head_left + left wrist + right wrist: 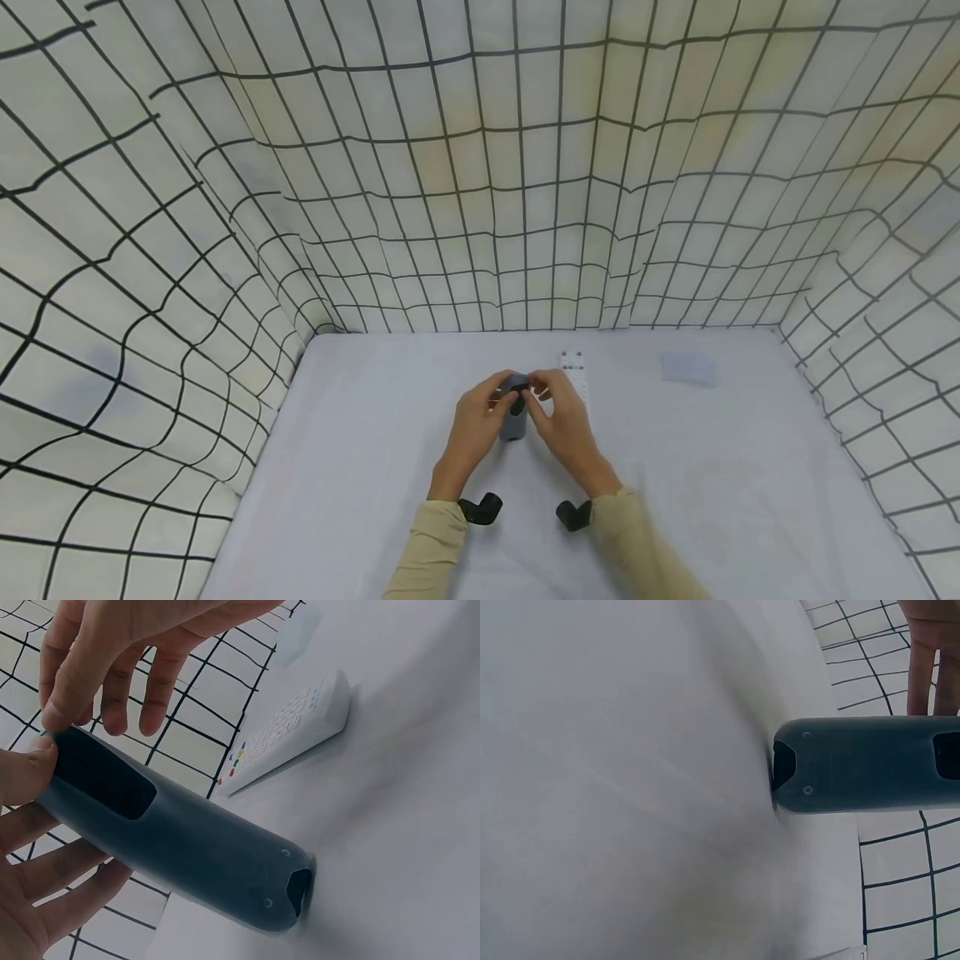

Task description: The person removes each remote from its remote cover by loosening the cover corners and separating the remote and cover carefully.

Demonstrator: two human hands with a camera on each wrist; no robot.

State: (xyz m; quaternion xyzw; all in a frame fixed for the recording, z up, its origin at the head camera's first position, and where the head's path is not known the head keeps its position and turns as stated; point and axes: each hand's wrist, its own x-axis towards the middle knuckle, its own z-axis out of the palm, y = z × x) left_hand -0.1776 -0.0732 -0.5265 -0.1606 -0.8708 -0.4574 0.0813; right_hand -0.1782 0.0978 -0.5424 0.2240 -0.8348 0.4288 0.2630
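A dark grey-blue elongated casing stands tilted, its lower end at the white tabletop. That end has a notch between two small round marks. Near its top is a long black recess. My left hand grips the upper part, with the thumb at the recess rim and the other fingers behind. At the top end, my right hand pinches the edge with its thumb, while two of its fingers hang free. The right wrist view shows the casing's lower part and some left-hand fingers.
A white remote control with small coloured buttons lies just right of the casing. Farther right on the tabletop is a pale blue flat sheet. Walls of white cloth with black netting enclose the back and sides.
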